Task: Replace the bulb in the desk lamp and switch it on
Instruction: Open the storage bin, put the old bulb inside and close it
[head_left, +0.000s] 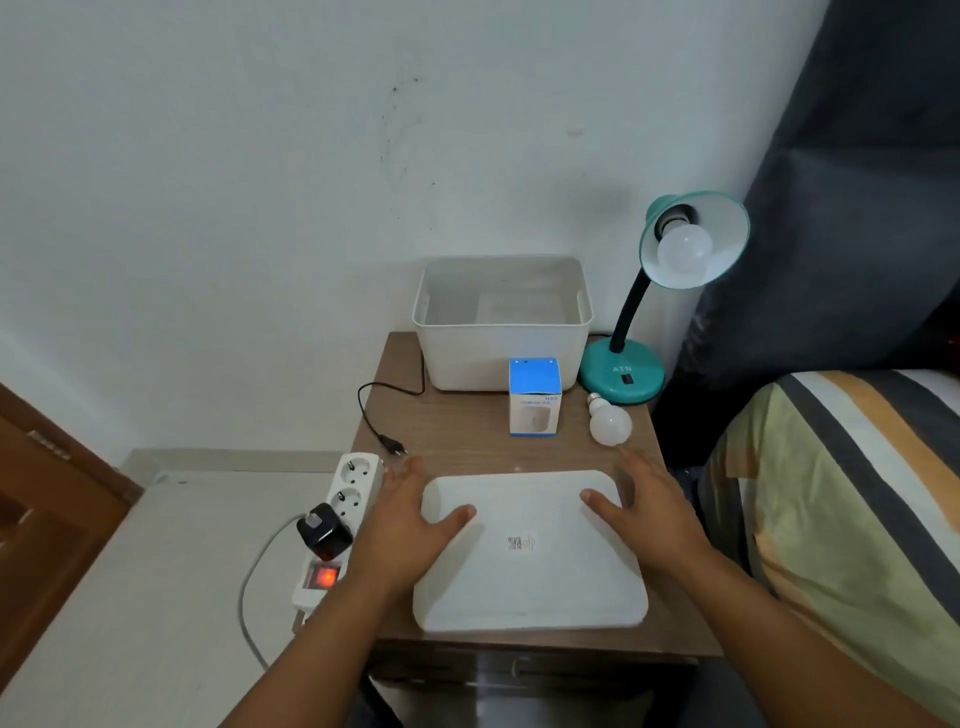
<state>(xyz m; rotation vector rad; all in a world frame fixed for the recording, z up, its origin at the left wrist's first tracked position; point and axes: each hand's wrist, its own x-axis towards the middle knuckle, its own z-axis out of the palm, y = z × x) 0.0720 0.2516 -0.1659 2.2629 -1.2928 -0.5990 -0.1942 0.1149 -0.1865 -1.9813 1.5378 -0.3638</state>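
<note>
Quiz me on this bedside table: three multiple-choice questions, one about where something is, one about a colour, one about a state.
1. Where does the loose bulb lie?
A. In the bin
B. On the table, in front of the lamp base
C. On the lid

2. What colour is the lamp?
A. Red
B. Yellow
C. Teal

3. How is the lamp's plug?
A. In the power strip
B. Lying loose on the table
C. Held in a hand

Key: 1 B, it rests on the wood beside the small box. 2 C, shade and base are both teal. 3 B, it lies near the power strip, whose two nearest sockets gape.
</note>
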